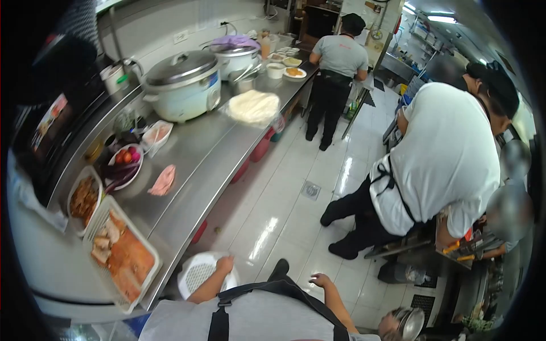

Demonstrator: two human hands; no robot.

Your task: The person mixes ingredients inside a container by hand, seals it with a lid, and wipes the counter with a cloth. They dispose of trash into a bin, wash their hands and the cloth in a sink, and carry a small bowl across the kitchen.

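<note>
My left hand (225, 265) is closed on the rim of a round white plastic colander (199, 275) with a perforated base, held low beside the steel counter. My forearm covers part of it. My right hand (322, 280) hangs over the tiled floor with its fingers loosely bent and apart, and I see nothing held in it. Closest to my left side on the counter is a white plastic basket (128, 258) of orange-red pieces that look like fish or meat. Behind that stands a smaller container of brown cooked pieces (84, 200).
Along the steel counter (196, 153) are a bowl of vegetables (126, 162), a pink cloth (163, 181), a large rice cooker (182, 85) and a bag of dough-like food (254, 106). One person (341, 57) stands ahead; another (438, 153) bends at the right-hand worktable. A floor drain (310, 190) lies between.
</note>
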